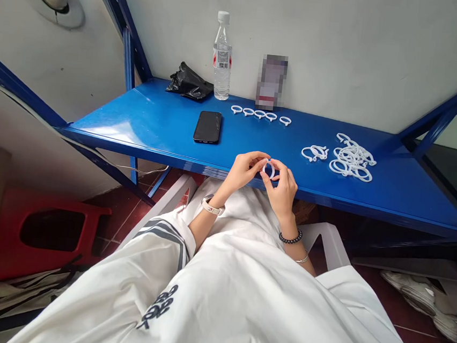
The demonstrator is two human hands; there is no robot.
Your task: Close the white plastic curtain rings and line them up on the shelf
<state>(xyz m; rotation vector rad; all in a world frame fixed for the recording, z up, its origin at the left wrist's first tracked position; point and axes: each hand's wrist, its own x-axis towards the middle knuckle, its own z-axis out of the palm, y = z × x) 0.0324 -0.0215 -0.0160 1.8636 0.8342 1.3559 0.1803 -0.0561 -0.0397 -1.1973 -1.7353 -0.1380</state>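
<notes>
Between my two hands, just above the front edge of the blue table (150,141), is a white plastic ring (273,170). My left hand (247,168) pinches its left side with thumb and fingers. On the other side, my right hand (282,186) grips the ring with thumb and forefinger. Several similar white rings (260,114) lie in a row at the back of the table. To the right are a small cluster of white open-ended rings (315,153) and a larger tangled pile of them (351,157).
A black phone (207,127) lies left of my hands. Behind it stand a clear water bottle (222,74) and a crumpled black plastic bag (190,83). A blurred upright object (272,81) leans at the wall. A red stool (89,233) is at lower left.
</notes>
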